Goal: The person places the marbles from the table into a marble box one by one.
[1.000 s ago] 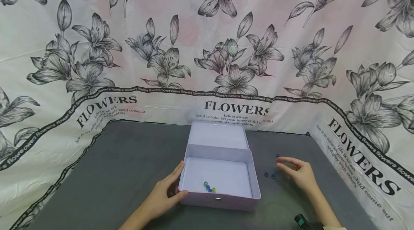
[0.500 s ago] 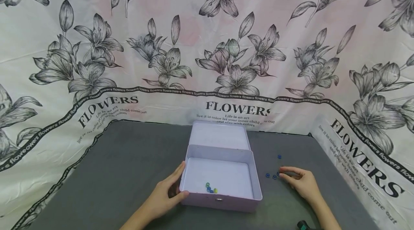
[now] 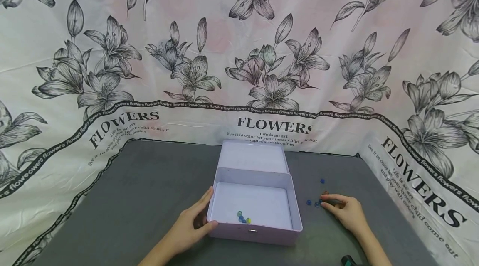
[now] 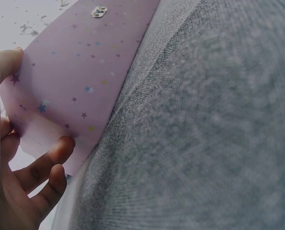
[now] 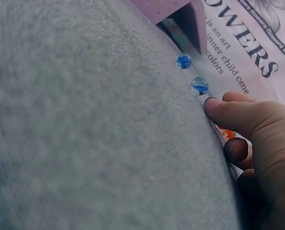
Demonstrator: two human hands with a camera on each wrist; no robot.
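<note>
A lidded lilac box (image 3: 258, 236) stands on the grey table with its lid (image 3: 252, 156) raised. My left hand (image 3: 191, 220) grips the box's left side, the thumb at the front corner. In the left wrist view, two fingers are curled off its star-printed wall (image 4: 80, 86). Several green, blue and yellow marbles, among them a green marble (image 3: 240, 213), lie inside near the front wall. To the box's right, my right hand (image 3: 348, 214) has thumb and index finger slightly apart at a blue marble (image 3: 320, 202). An orange marble (image 5: 227, 132) shows behind the right thumb.
Two blue marbles, one left (image 3: 308, 202) and one right (image 3: 317, 204), lie between box and right hand. Another blue marble (image 3: 322, 181) lies farther back. A flower-printed cloth (image 3: 187, 70) hangs behind the grey table (image 3: 161, 183). A black wrist device (image 3: 348, 260) shows at the bottom.
My right hand has moved back toward me from the far blue marble to the nearer group. The orange marble now shows by its fingertips. My left hand has stayed on the box.
</note>
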